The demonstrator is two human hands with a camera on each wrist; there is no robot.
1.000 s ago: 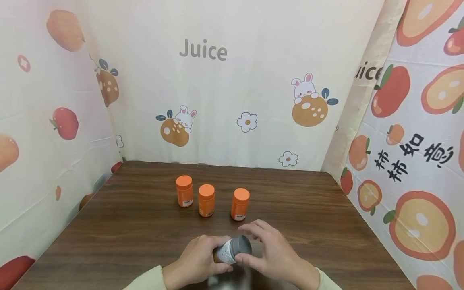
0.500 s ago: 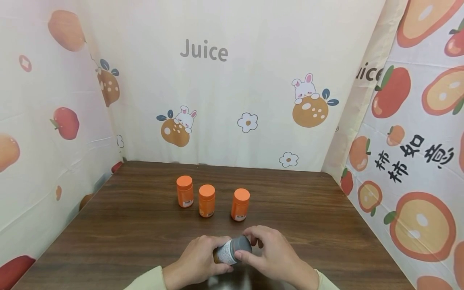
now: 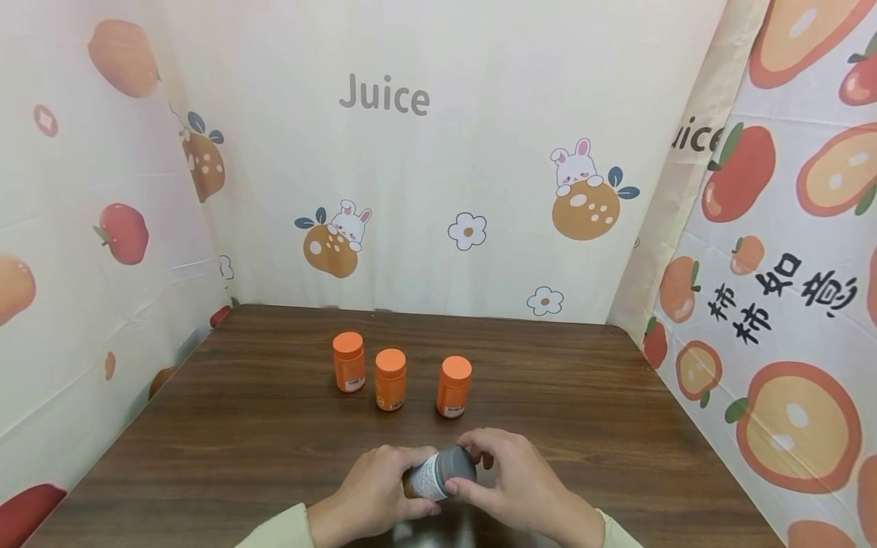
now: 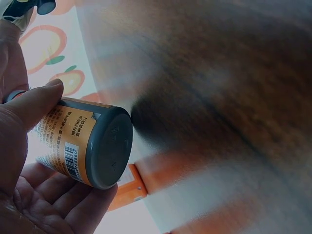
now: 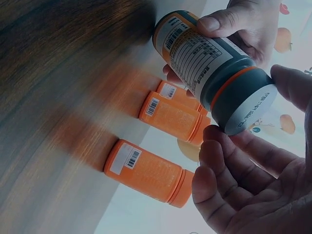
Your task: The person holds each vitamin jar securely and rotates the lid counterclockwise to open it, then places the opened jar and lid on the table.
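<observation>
A dark grey bottle (image 3: pixel 426 479) with a white and orange label lies tilted in both hands, close over the table near its front. My left hand (image 3: pixel 373 487) grips the body between thumb and fingers; the left wrist view shows its dark base (image 4: pixel 113 146) facing outward. On the grey cap (image 3: pixel 457 466) at the other end, my right hand (image 3: pixel 517 476) has its thumb on one side and fingertips on the other. An orange ring (image 5: pixel 233 85) circles the bottle just under the cap in the right wrist view. Small dark print marks the cap's top.
Three orange bottles with orange caps stand upright beyond the hands: a left one (image 3: pixel 349 364), a middle one (image 3: pixel 390 380) and a right one (image 3: pixel 454 388). They are on a dark wooden table (image 3: pixel 260 426). Fruit-printed curtains (image 3: pixel 411 175) hang at the back and both sides.
The right hand's raised fingers have come down and curled against the cap. My left hand and the bottle stay almost where they were; the orange bottles have not moved.
</observation>
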